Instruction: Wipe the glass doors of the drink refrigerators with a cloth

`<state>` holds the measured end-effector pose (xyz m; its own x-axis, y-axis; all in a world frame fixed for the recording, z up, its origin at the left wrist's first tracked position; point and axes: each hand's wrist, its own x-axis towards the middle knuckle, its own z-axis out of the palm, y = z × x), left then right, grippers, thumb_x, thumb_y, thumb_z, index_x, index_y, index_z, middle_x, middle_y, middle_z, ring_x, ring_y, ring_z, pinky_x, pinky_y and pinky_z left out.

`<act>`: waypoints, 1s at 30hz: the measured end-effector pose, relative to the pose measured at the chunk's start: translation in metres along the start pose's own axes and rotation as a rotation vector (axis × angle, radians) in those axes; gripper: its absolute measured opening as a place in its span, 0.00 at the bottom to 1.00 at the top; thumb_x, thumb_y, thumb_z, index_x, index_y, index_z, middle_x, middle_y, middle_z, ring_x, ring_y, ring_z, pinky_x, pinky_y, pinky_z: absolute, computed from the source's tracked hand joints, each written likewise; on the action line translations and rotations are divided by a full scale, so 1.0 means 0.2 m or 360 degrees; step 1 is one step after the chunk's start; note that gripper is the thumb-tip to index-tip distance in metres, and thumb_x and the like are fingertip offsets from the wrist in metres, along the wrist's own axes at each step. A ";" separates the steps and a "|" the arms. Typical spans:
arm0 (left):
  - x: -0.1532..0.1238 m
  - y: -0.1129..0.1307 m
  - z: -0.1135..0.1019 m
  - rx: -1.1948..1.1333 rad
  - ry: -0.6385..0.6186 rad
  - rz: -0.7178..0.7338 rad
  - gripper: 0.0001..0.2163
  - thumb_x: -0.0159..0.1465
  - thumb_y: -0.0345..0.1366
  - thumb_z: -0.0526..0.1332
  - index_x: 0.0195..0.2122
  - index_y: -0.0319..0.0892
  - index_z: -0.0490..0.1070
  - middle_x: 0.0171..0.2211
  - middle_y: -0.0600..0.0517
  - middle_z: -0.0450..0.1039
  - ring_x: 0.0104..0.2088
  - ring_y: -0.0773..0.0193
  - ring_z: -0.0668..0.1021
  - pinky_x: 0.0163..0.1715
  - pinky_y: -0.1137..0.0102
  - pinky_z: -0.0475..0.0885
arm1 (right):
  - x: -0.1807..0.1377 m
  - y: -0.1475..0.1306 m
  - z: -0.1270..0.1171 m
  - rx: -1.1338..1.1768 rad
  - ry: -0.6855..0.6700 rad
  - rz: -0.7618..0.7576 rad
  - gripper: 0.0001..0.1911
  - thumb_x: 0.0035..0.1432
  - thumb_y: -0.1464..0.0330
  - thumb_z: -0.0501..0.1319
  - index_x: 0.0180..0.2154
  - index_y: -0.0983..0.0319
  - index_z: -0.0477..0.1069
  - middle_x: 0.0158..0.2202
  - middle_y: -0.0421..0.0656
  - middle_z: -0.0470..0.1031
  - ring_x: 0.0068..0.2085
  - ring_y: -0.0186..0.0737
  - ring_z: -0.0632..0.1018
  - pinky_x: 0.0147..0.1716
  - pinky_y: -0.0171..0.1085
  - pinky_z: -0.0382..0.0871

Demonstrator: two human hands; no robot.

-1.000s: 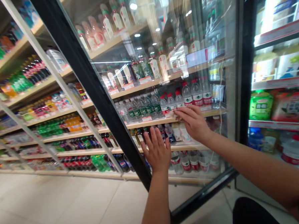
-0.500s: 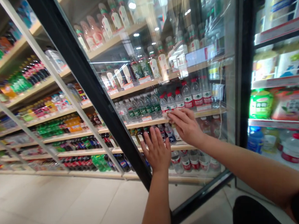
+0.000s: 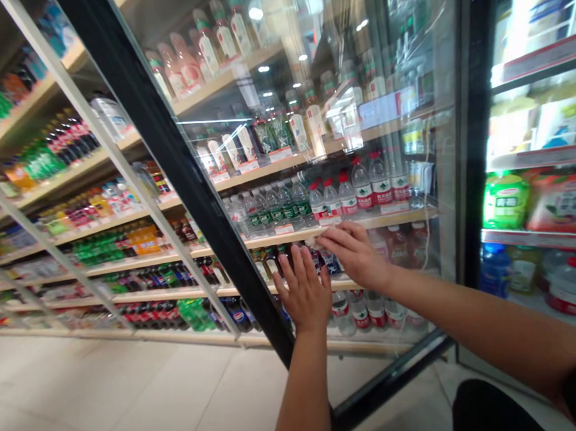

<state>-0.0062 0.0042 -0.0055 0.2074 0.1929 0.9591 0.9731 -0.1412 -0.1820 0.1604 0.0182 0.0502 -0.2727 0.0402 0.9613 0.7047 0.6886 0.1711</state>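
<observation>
My left hand (image 3: 304,292) lies flat on the glass door (image 3: 387,75) of a drinks cooler, fingers spread and pointing up, just right of the door's black frame (image 3: 179,163). My right hand (image 3: 355,254) also rests on the glass, a little higher and to the right, with its fingers stretched out towards the left. Something small and pale may sit under its fingertips, but I cannot make it out. Behind the glass, water bottles with red caps (image 3: 364,189) stand in a row on a wooden shelf (image 3: 404,217).
Long shelves of soft-drink bottles (image 3: 96,241) run away to the left behind more glass doors. To the right, an open cooler section holds large green and red packs (image 3: 507,201) and tubs. Pale floor tiles (image 3: 133,397) lie below.
My right hand has slid left and slightly down across the glass, closer to my left hand. The left hand has stayed in place.
</observation>
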 end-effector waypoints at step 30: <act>-0.01 0.00 -0.01 -0.0001 0.0037 -0.0025 0.34 0.69 0.41 0.60 0.72 0.42 0.46 0.69 0.35 0.49 0.71 0.45 0.50 0.66 0.42 0.53 | 0.27 0.03 0.01 -0.0094 0.0315 0.0264 0.20 0.68 0.74 0.54 0.56 0.54 0.72 0.53 0.43 0.75 0.53 0.47 0.67 0.58 0.49 0.66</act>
<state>-0.0069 0.0025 -0.0065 0.1896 0.1726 0.9666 0.9762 -0.1390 -0.1667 0.1482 0.0258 0.1016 -0.0208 0.0025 0.9998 0.7677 0.6406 0.0144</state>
